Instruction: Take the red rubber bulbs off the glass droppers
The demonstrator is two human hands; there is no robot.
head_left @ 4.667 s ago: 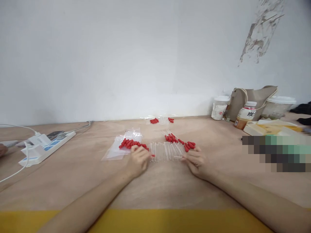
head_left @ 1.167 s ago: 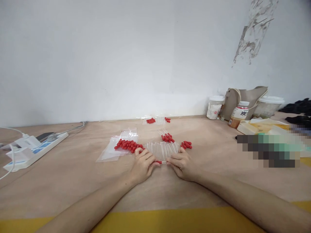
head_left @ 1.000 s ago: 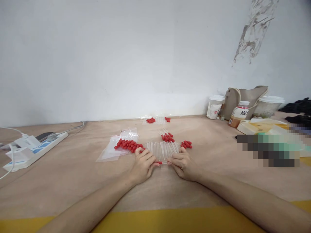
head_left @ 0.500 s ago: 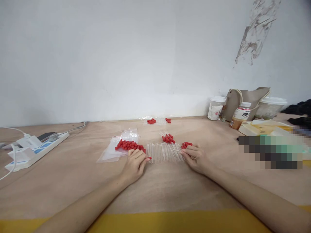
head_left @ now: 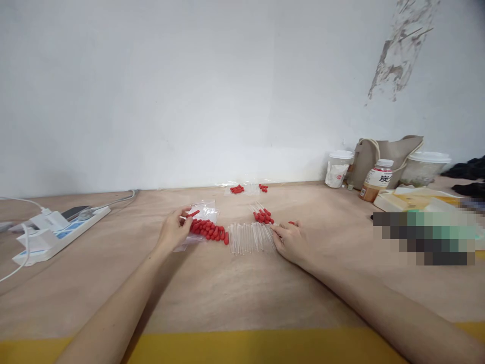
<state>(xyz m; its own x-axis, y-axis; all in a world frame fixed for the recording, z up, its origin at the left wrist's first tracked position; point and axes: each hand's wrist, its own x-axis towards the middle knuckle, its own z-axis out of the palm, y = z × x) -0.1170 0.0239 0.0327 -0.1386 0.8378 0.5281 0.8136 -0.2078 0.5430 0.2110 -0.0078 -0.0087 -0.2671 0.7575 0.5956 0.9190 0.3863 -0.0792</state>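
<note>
My left hand [head_left: 175, 230] is raised at the left end of a pile of red capsule-shaped pieces [head_left: 207, 229]. Its fingers pinch a thin stick with a red tip [head_left: 193, 214]. A row of thin clear sticks [head_left: 244, 238] lies to the right of the pile. At the row's right end, my right hand [head_left: 293, 243] has its fingertips pressed together on the sticks; what they grip is too small to make out. Just behind the row is a bunch of red-tipped sticks [head_left: 264, 216]. Another red piece [head_left: 292, 223] shows partly behind my right hand.
Clear plastic bags [head_left: 204, 210] lie under and behind the red pile. Farther back, a bag [head_left: 248, 189] has small red piece groups. A power strip [head_left: 66, 236] with cables stands left. Lidded cup [head_left: 338, 169], bottle [head_left: 377, 179] and grey bag [head_left: 366, 151] stand at the right.
My left hand has moved left and back, from the row's left end to the far side of the red pile, with a red-tipped stick. My right hand has shifted slightly left onto the sticks.
</note>
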